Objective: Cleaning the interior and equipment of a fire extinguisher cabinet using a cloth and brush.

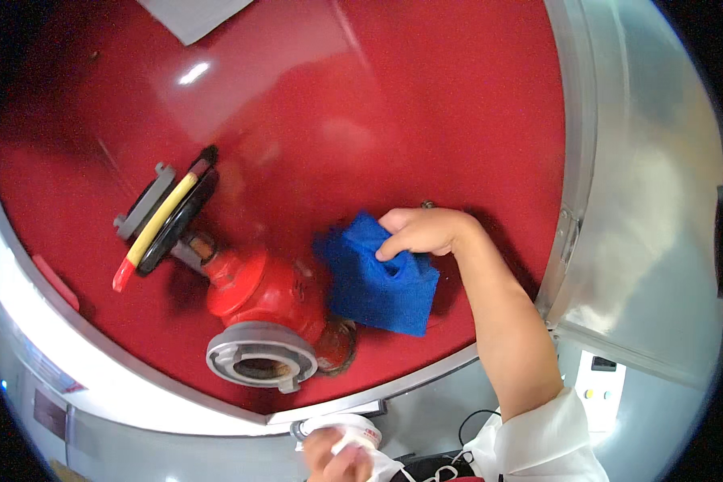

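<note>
A blue cloth [390, 293] hangs from my right hand [426, 233], pinched between thumb and fingers. It hangs beside the body of a red fire hydrant valve [269, 293]; whether it touches the valve I cannot tell. The valve's grey metal coupling ring [261, 353] faces toward me, and its black handwheel [181, 217] points to the upper left. Near the lower edge, my left hand [337, 458] is somewhat blurred, with curled fingers. It is at a white, rounded object with red print [349, 426], whose kind I cannot make out.
The valve sits in a red-walled cabinet [426, 104] with a pale metal frame. A yellow bar with a red end [165, 213] and a grey fitting [145, 201] lie against the handwheel. A silvery door panel [651, 185] stands at the right. Below hangs a thin black cable [470, 418].
</note>
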A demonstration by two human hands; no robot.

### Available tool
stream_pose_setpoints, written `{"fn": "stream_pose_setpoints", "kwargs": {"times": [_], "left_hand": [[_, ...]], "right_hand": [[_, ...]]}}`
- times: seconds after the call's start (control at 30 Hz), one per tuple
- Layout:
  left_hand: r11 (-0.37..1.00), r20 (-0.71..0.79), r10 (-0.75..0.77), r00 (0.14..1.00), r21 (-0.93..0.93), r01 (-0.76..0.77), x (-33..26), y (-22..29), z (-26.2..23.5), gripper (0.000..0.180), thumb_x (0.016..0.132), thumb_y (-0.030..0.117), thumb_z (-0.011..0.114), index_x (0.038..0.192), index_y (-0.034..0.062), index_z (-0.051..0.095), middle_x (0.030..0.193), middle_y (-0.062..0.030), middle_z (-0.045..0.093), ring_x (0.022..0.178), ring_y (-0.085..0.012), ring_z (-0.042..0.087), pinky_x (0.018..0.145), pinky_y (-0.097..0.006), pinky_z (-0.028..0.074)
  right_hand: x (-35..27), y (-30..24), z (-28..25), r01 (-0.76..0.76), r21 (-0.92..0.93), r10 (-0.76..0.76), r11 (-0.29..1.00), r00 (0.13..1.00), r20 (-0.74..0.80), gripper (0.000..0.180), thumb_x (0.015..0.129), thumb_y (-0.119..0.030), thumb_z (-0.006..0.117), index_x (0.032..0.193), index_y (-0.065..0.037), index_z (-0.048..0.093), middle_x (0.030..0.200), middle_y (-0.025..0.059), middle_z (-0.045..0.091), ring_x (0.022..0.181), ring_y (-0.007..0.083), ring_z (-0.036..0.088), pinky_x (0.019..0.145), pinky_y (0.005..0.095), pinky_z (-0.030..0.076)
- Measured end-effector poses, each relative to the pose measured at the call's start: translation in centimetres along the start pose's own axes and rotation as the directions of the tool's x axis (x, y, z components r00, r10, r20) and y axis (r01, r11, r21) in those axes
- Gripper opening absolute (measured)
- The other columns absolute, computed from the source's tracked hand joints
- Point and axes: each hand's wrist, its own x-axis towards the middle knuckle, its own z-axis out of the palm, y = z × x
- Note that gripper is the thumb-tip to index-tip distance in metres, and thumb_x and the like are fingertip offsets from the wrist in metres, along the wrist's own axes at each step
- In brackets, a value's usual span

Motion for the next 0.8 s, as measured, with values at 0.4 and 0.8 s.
{"fn": "stream_pose_setpoints", "kwargs": {"times": [0.4, 0.8], "left_hand": [[-0.154, 0.411, -0.498, 0.763, -0.908, 0.389, 13.6, -0.5, 6.8, 0.056, 0.092, 0.019, 0.043, 0.142, 0.0028, 0.021, 0.141, -0.0176, 0.029, 0.128, -0.0284, 0.034, 0.107, -0.043, 0.025], [0.935, -0.083, -0.306, 0.948, -0.215, 0.283, 17.0, -1.3, 5.7, 0.025, 0.086, 0.000, 0.048, 0.109, 0.0018, 0.058, 0.104, -0.0143, 0.057, 0.097, -0.0244, 0.052, 0.090, -0.032, 0.037]], "right_hand": [[-1.6, 0.6, -1.1, 0.237, 0.469, -0.347, 0.851, 0.924, 0.163, 0.045, 0.077, -0.008, 0.064, 0.119, 0.005, 0.051, 0.111, 0.0131, 0.062, 0.097, 0.0193, 0.061, 0.092, 0.0336, 0.045], [-1.4, -0.6, -1.8, 0.647, 0.393, -0.435, 0.654, 0.746, -0.504, 0.043, 0.082, -0.034, 0.066, 0.113, -0.006, 0.055, 0.111, 0.0068, 0.059, 0.103, 0.0158, 0.054, 0.087, 0.0299, 0.042]]}}
